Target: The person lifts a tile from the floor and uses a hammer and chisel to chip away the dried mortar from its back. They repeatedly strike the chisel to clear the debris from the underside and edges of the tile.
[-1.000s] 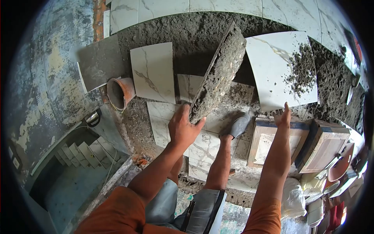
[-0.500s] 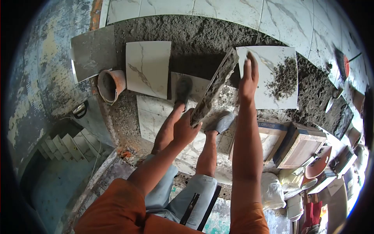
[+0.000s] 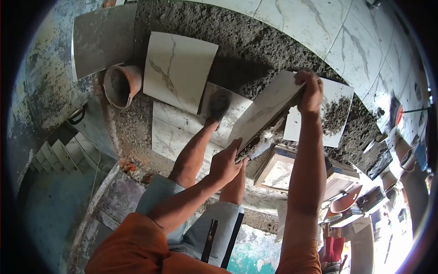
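A white marbled floor tile [image 3: 269, 108] hangs tilted between my hands, its veined face toward the upper left and grey mortar along its underside. My left hand [image 3: 223, 165] is closed on its near corner. At the far right corner, my right hand [image 3: 311, 95] has its fingers curled over the edge. Behind the raised tile lies another white tile [image 3: 335, 93] with mortar crumbs on it, partly hidden by the right hand. Grey mortar bed [image 3: 196, 20] spreads beyond the held tile, and a loose marbled tile [image 3: 180, 68] rests to its left.
A mortar-stained bucket [image 3: 131, 82] stands at the left beside a grey tile [image 3: 104, 39]. Stairs [image 3: 64, 155] drop away at the lower left. Wooden-framed boxes [image 3: 278, 169] sit right of my feet. A trowel [image 3: 375, 144] lies on the mortar at the right.
My right hand was open and apart from the tile; now it grips the far corner. The tile has turned from nearly edge-on to show its marbled face. The view has shifted.
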`<state>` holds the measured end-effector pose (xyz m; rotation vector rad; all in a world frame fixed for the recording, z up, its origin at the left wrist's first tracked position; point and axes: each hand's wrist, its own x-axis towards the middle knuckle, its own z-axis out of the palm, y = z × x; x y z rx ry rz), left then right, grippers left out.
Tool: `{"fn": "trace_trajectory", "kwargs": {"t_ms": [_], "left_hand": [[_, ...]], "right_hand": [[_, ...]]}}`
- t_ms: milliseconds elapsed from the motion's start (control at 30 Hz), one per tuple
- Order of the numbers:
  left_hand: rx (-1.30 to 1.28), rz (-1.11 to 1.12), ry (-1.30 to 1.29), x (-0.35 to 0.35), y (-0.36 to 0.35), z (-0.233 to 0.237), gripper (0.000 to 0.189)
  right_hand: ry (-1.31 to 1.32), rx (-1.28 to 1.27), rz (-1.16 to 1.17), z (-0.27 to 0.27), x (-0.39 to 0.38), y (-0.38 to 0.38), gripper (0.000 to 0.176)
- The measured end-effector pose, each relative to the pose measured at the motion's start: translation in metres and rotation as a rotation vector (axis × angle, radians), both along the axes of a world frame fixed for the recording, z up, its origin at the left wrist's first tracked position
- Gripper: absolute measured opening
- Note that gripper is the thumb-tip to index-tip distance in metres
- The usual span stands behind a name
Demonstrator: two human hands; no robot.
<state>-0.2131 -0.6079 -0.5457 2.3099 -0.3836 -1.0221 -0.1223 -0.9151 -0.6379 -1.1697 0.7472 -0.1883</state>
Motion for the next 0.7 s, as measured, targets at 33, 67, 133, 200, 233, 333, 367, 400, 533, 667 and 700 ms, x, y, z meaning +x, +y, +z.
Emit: {"fn": "trace_trajectory", "kwargs": {"t_ms": [33, 67, 133, 200, 233, 333, 367, 400, 533, 667, 700], "left_hand": [[0.007, -0.006, -0.006, 0.010, -0.002, 0.007, 0.066], [0.009, -0.008, -0.006, 0.020, -0.005, 0.015, 0.066], [0.028, 0.038, 0.040, 0.038, -0.014, 0.026, 0.068], [0.003, 0.024, 0.028, 0.056, -0.021, 0.031, 0.067], [-0.017, 0.017, 0.015, 0.066, -0.025, 0.031, 0.067], [0.057, -0.137, 0.022, 0.117, -0.041, 0.036, 0.064], [0.054, -0.139, 0.022, 0.130, -0.042, 0.028, 0.064], [-0.017, -0.234, -0.081, 0.145, -0.044, 0.019, 0.066], [-0.008, -0.497, -0.178, 0.195, -0.056, -0.018, 0.069], [0.005, -0.513, -0.170, 0.217, -0.054, -0.036, 0.068], [-0.036, -0.515, -0.222, 0.215, -0.053, -0.038, 0.069]], "right_hand": [[-0.031, -0.019, 0.018, 0.005, 0.009, -0.002, 0.028], [-0.032, -0.017, 0.016, 0.010, 0.019, -0.003, 0.028], [-0.021, -0.048, 0.044, 0.018, 0.036, -0.010, 0.028], [-0.017, -0.099, 0.042, 0.023, 0.050, -0.022, 0.029], [-0.028, -0.089, 0.000, 0.022, 0.054, -0.030, 0.029], [-0.036, -0.002, -0.171, 0.012, 0.051, -0.061, 0.029], [-0.061, 0.053, -0.215, 0.009, 0.044, -0.070, 0.026], [-0.091, 0.108, -0.262, 0.005, 0.038, -0.078, 0.024], [-0.147, 0.148, -0.506, -0.019, 0.022, -0.089, 0.023], [-0.160, 0.047, -0.582, -0.039, 0.021, -0.084, 0.020], [-0.200, -0.025, -0.581, -0.041, 0.023, -0.082, 0.024]]}}
